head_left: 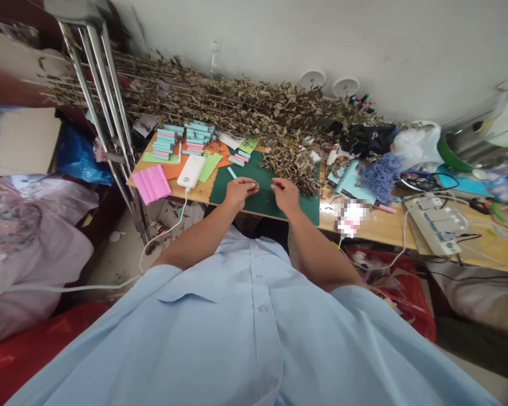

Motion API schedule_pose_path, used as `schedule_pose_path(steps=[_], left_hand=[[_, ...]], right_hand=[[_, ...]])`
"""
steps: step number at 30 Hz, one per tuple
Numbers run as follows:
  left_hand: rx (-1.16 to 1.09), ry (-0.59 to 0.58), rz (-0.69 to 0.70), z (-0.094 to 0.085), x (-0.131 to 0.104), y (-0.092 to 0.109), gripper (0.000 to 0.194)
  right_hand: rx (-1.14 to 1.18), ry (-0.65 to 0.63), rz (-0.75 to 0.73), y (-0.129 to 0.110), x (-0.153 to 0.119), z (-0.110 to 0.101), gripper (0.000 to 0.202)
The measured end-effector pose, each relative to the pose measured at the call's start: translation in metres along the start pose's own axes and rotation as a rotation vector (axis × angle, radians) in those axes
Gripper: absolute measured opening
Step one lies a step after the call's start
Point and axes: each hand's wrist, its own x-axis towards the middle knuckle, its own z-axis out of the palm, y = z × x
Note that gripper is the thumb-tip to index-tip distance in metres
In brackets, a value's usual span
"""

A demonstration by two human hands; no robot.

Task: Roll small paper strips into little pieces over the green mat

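Note:
My left hand (239, 193) is over the green cutting mat (258, 204), its fingertips pinched on a small brown bit that looks like dried leaf (256, 185). To its right, my right hand (286, 195) is closed with curled fingers; whatever it may hold is too small to make out. Just beyond that hand lies a loose heap of dried leaves (294, 166), partly on the mat. A thin light-blue paper roll (232, 172) rests by my left fingertips. Several blue and pink paper rolls (198, 135) are stacked at the back left.
Long dried leafy stalks (220, 98) stretch along the wall. A white power bank (191, 172) with a cable and a pink paper packet (151, 184) lie to the left. Metal crutches (105, 90) lean there. Purple yarn (381, 176) and a power strip (432, 220) are on the right.

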Motion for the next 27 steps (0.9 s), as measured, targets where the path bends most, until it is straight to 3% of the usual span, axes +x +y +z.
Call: schedule_pose_path(steps=[4,6,9,16,22,27], left_hand=[[0.096,0.025,0.028,-0.010,0.004,0.006,0.015],[0.118,0.030,0.040,-0.013,0.004,0.006,0.015],[0.143,0.028,0.053,-0.015,0.004,0.002,0.014],[0.270,-0.002,0.091,-0.017,0.000,-0.006,0.014],[0.249,0.004,0.092,-0.017,-0.001,-0.005,0.016],[0.218,0.006,0.080,-0.019,-0.001,-0.005,0.016]], right_hand=[[-0.284,-0.277,-0.159,0.002,-0.008,-0.015,0.033],[-0.376,-0.347,-0.183,0.001,-0.013,-0.015,0.026],[-0.434,-0.346,-0.215,-0.001,-0.017,-0.007,0.016],[-0.410,-0.184,-0.219,-0.004,0.006,0.004,0.032],[-0.615,-0.330,-0.299,-0.012,0.021,0.013,0.045],[-0.405,-0.303,-0.275,-0.018,0.018,0.005,0.044]])
